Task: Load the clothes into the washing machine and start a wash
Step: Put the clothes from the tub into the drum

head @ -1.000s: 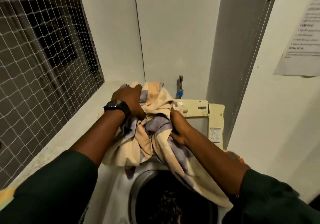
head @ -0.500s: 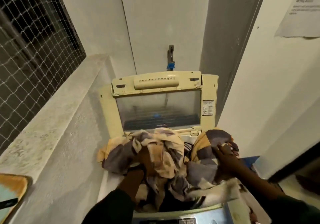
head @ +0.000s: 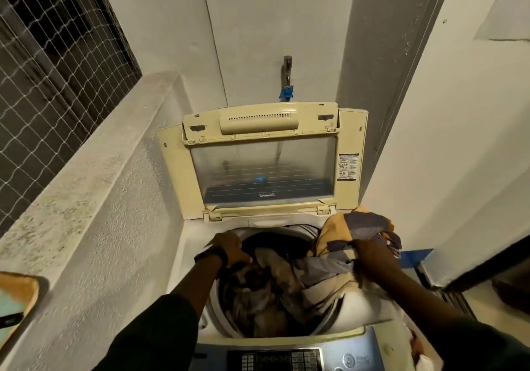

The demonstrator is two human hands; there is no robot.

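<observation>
A cream top-loading washing machine [head: 189, 244] stands below me with its lid [head: 262, 167] raised upright at the back. A yellow, grey and cream checked cloth [head: 355, 227] is bunched over the right rim and trails down into the drum. My right hand [head: 362, 253] grips that cloth at the right rim. My left hand [head: 229, 249], with a dark watch at the wrist, presses down on the cloth at the drum's left rim; its fingers are partly hidden. The control panel [head: 284, 359] lies along the near edge.
A rough concrete ledge [head: 86, 175] runs along the left under a netted window [head: 48, 64]. A tap with a blue fitting [head: 286, 81] sits on the wall behind the lid. A paper notice [head: 507, 6] hangs on the right wall. A blue object [head: 413, 257] sits right of the machine.
The cloth went from held high above the machine to lying mostly inside the drum. Both hands dropped to the drum rim. The raised lid came into full view.
</observation>
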